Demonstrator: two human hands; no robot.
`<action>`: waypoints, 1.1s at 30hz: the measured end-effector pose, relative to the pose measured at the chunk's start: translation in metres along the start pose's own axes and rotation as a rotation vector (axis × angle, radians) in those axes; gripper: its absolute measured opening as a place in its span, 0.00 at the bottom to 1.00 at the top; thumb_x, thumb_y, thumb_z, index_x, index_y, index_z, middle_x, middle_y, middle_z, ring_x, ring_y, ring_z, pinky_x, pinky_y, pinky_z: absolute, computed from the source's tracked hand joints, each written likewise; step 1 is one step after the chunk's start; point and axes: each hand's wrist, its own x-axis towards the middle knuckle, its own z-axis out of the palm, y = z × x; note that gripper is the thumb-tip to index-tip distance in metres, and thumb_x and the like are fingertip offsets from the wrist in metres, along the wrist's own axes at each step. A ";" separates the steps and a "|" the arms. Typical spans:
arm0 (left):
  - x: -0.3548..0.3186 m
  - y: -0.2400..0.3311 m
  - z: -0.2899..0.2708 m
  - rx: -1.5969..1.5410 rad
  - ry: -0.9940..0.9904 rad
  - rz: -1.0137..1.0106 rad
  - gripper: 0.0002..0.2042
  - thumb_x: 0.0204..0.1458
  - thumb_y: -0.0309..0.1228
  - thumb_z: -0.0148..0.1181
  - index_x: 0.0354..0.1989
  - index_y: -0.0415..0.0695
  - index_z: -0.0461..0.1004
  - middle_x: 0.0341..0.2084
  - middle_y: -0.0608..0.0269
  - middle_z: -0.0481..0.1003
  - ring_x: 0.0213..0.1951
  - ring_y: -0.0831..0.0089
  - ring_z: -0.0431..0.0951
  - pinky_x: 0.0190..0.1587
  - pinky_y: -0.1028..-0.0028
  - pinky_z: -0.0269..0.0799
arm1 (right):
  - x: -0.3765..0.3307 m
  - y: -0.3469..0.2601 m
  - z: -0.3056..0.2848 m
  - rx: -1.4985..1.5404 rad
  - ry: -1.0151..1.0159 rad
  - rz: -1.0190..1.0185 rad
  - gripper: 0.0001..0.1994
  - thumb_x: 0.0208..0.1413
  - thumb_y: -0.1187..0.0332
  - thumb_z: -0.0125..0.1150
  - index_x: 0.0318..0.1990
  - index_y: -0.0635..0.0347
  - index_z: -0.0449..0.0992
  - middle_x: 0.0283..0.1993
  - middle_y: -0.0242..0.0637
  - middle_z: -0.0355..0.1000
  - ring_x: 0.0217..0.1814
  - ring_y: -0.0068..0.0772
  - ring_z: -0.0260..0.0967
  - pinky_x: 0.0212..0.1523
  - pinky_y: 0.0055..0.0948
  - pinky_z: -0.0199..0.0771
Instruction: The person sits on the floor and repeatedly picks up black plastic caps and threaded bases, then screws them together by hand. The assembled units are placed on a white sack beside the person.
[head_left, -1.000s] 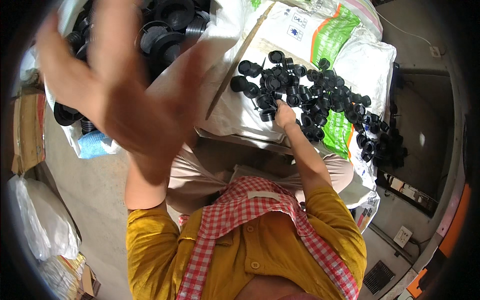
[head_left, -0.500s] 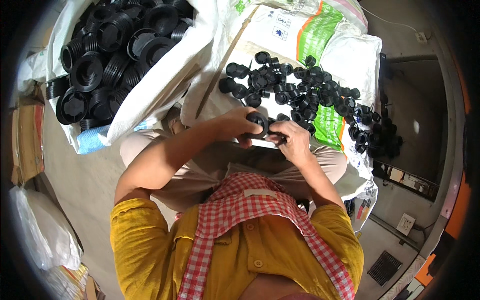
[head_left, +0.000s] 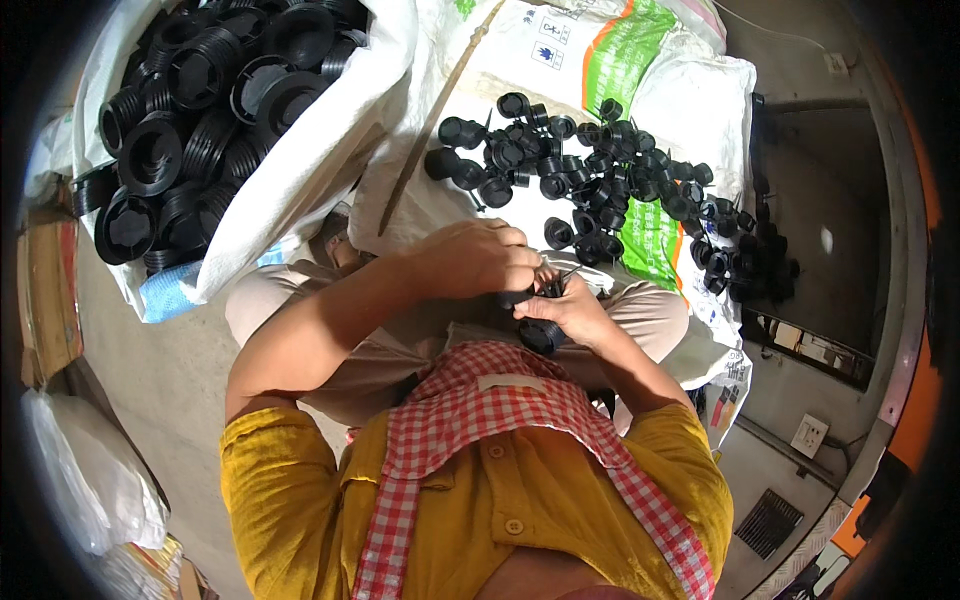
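My right hand is closed around a black round plastic cap, low over my lap. Thin dark prongs stick up between its thumb and fingers. My left hand is bent over from the left, its knuckles upward and its fingers curled down beside the right fingertips. A small dark plastic piece shows under the left fingers; most of it is hidden. Beyond the hands, a loose heap of small black plastic caps, some with thin spikes, lies on a white and green sack.
At the far left stands an open white sack full of larger black ribbed plastic caps. Cardboard and a clear plastic bag are at the left edge. A dark panel and a wall socket are on the right.
Both hands have come down nearer my lap. The left hand has turned over, knuckles up, and the black cap now shows below the right hand. My view has shifted slightly.
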 end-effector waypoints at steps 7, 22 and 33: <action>0.022 0.023 -0.018 -0.322 0.186 0.123 0.13 0.47 0.33 0.58 0.41 0.46 0.69 0.46 0.61 0.73 0.50 0.60 0.74 0.48 0.63 0.73 | -0.010 0.003 -0.015 0.444 -0.508 0.203 0.17 0.39 0.63 0.71 0.31 0.66 0.73 0.25 0.40 0.71 0.25 0.32 0.70 0.26 0.24 0.66; 0.030 0.038 -0.010 -1.342 -0.044 -1.151 0.21 0.54 0.38 0.52 0.53 0.40 0.68 0.36 0.65 0.72 0.40 0.76 0.69 0.45 0.73 0.66 | 0.018 -0.005 0.006 0.704 0.142 -0.616 0.11 0.52 0.63 0.62 0.27 0.52 0.64 0.29 0.33 0.66 0.41 0.33 0.66 0.46 0.37 0.67; 0.020 0.035 -0.039 0.150 0.331 -0.343 0.31 0.32 0.24 0.65 0.53 0.44 0.68 0.31 0.56 0.63 0.35 0.56 0.67 0.39 0.63 0.65 | 0.109 0.014 -0.023 -0.116 0.855 -0.752 0.14 0.50 0.88 0.47 0.43 0.67 0.71 0.39 0.38 0.74 0.39 0.25 0.71 0.40 0.21 0.71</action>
